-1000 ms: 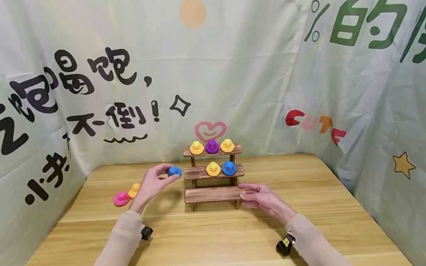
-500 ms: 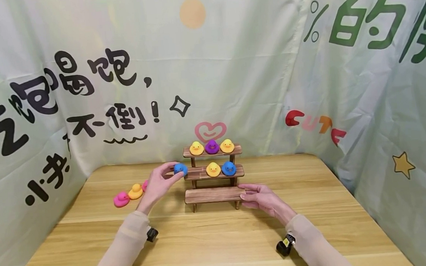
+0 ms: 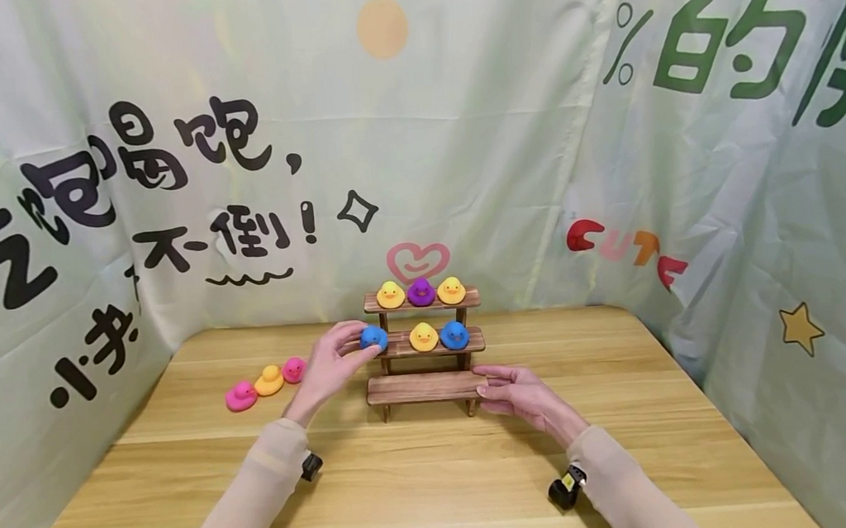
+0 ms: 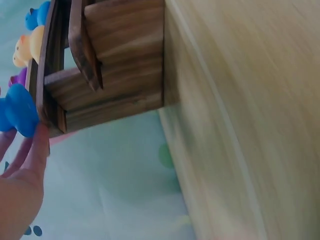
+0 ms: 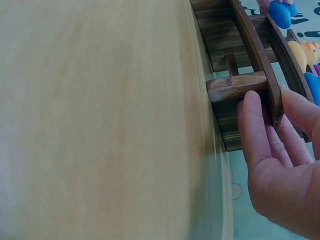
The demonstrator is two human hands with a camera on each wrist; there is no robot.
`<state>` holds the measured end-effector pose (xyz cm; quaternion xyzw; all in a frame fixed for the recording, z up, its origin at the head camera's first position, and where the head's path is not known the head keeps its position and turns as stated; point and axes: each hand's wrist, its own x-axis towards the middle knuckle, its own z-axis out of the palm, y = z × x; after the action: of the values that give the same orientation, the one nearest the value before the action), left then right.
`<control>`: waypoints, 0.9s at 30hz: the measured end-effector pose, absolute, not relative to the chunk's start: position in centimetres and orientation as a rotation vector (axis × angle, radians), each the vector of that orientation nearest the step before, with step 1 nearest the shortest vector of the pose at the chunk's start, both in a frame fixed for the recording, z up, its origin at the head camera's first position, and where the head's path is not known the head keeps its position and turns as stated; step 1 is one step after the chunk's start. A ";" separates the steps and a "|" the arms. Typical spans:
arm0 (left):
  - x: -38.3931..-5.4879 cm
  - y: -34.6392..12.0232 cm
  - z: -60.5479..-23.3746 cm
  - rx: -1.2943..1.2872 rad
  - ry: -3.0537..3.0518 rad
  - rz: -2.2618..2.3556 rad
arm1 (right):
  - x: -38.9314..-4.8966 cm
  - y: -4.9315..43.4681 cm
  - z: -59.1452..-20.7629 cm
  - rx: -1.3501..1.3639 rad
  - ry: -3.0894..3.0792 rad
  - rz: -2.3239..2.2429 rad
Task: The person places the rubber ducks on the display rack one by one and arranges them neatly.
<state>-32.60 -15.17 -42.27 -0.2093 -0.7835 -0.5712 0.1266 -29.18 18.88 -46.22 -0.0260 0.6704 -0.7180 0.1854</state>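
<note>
While a blue duck is pinched by the left hand at the left end of the middle tier of the wooden stand, the right end of its lowest tier is gripped by the right hand. Whether the pinched duck touches the tier cannot be told. Farther along it, a yellow duck and a second blue duck are seated. On the surface, left of the stand, an orange duck is flanked by two pink ducks.
</note>
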 end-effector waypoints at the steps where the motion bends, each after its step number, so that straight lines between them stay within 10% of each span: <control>1: -32.6 -15.0 -42.3 -0.615 -2.284 -1.643 | -29.2 18.9 -46.2 -0.074 1.888 -2.023; 27: -32.6 -11.9 -42.3 -0.626 -2.446 -1.299 | -29.2 18.9 -46.0 -0.070 1.848 -2.050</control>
<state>-32.59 -11.93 -42.25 -0.2181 -0.8516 -0.4523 0.1506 -29.18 18.87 -46.04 -0.0250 0.6572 -0.7292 0.1891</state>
